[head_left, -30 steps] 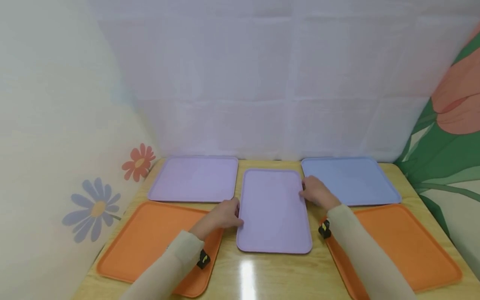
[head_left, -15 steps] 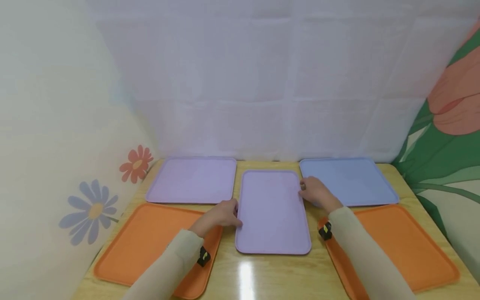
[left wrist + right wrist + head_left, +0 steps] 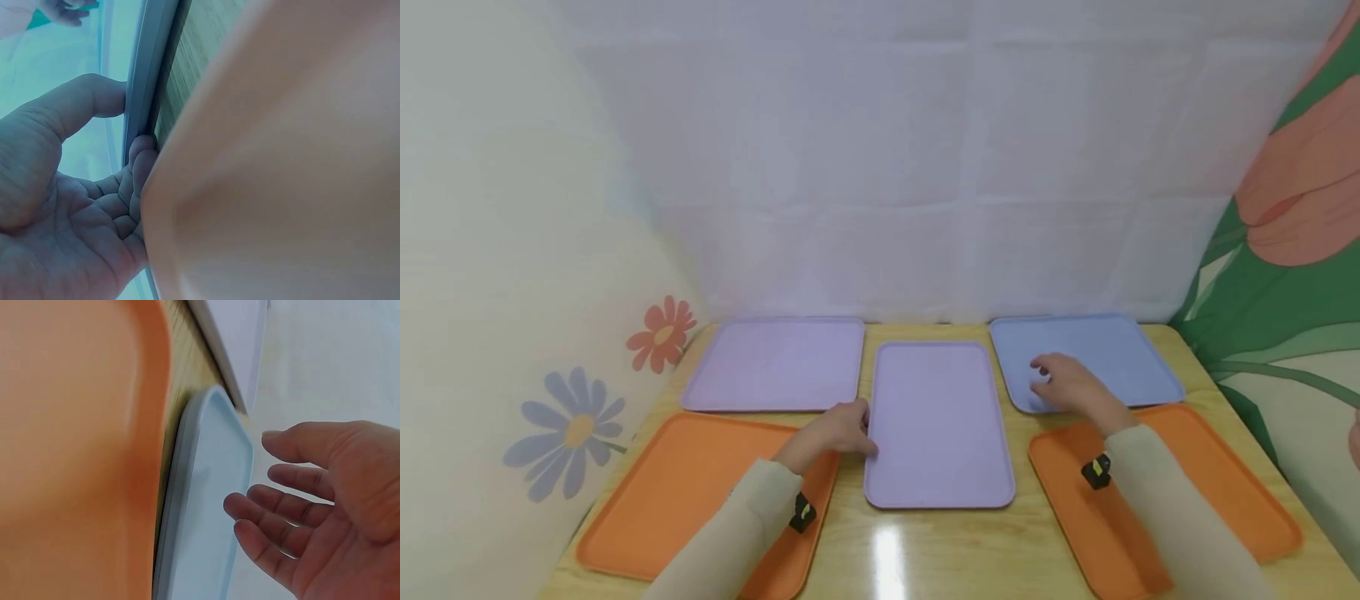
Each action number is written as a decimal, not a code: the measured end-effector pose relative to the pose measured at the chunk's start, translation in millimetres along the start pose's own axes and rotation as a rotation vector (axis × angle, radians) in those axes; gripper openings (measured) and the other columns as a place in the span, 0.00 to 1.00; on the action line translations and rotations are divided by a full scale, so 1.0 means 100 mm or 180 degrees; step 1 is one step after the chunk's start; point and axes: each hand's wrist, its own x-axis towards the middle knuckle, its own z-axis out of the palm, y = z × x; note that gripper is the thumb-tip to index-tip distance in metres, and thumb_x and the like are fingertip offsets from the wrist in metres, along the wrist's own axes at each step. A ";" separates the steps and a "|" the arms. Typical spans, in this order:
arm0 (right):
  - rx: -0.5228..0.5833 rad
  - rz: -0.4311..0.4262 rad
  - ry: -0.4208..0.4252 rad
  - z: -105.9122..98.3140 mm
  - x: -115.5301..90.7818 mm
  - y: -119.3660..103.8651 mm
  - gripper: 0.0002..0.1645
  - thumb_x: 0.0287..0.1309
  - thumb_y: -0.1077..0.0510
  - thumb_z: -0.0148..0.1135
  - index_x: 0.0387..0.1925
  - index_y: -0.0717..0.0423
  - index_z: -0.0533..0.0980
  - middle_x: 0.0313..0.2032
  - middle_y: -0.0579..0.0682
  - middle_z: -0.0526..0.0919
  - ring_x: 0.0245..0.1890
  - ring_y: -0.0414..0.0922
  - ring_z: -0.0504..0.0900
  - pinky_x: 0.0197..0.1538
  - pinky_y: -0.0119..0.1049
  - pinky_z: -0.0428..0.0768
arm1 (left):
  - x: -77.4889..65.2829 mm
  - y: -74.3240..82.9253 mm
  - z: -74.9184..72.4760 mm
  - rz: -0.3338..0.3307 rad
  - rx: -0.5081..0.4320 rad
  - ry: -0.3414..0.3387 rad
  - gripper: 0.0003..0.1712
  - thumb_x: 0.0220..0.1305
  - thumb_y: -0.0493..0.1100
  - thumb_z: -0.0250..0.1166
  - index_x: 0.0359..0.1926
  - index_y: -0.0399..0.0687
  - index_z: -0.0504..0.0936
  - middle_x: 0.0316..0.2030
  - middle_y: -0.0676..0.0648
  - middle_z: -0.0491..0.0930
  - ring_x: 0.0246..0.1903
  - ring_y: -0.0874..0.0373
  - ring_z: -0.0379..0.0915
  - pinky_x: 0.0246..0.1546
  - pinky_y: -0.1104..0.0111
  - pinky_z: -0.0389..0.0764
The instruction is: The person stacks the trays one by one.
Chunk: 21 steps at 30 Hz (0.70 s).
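A light purple tray [image 3: 940, 425] lies lengthwise in the middle of the wooden table. My left hand [image 3: 835, 429] holds its left rim; in the left wrist view the thumb [image 3: 103, 94] meets the rim and the other fingers curl against the side. Over the near left part of a blue tray [image 3: 1105, 354] hovers my right hand [image 3: 1071, 387], fingers loosely bent and holding nothing. The right wrist view has this hand [image 3: 337, 506] apart from the blue tray [image 3: 209, 506], whose edge looks layered.
Another purple tray [image 3: 778, 362] lies at the back left. Orange trays lie near me, one on the left [image 3: 700, 483] and one on the right [image 3: 1210, 483], beneath my forearms. A white cloth [image 3: 850, 167] hangs behind the table.
My right hand has let go of the middle purple tray's right rim and moved right, over the blue tray. My left hand stays at the left rim. The view has shifted slightly.
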 end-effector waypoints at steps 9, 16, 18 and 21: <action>-0.0004 -0.0008 0.0048 -0.15 -0.26 0.33 0.27 0.65 0.59 0.62 0.59 0.76 0.72 0.55 0.74 0.77 0.52 0.68 0.79 0.54 0.61 0.79 | 0.00 -0.02 0.01 0.0014 -0.0054 -0.0052 0.23 0.49 0.43 0.78 0.38 0.42 0.72 0.32 0.47 0.75 0.34 0.54 0.71 0.35 0.65 0.74; 0.0011 0.0076 0.0133 -0.26 -0.48 0.57 0.30 0.64 0.59 0.63 0.60 0.78 0.70 0.58 0.77 0.74 0.52 0.71 0.78 0.53 0.62 0.79 | 0.04 -0.05 0.02 0.0037 -0.0053 -0.0052 0.23 0.48 0.43 0.78 0.37 0.43 0.72 0.32 0.47 0.75 0.33 0.54 0.71 0.35 0.65 0.75; 0.0009 0.0100 0.0199 -0.28 -0.56 0.63 0.31 0.64 0.59 0.63 0.60 0.79 0.69 0.58 0.78 0.73 0.54 0.72 0.76 0.55 0.64 0.77 | 0.05 -0.05 0.02 0.0031 -0.0043 -0.0060 0.23 0.49 0.43 0.78 0.38 0.43 0.72 0.32 0.47 0.75 0.34 0.54 0.71 0.36 0.65 0.75; -0.0016 0.0147 0.0272 -0.30 -0.66 0.73 0.32 0.63 0.59 0.63 0.60 0.80 0.68 0.59 0.79 0.71 0.57 0.75 0.71 0.58 0.67 0.73 | 0.05 -0.06 0.02 0.0028 -0.0040 -0.0071 0.23 0.49 0.44 0.78 0.38 0.42 0.72 0.32 0.47 0.76 0.34 0.54 0.71 0.36 0.65 0.75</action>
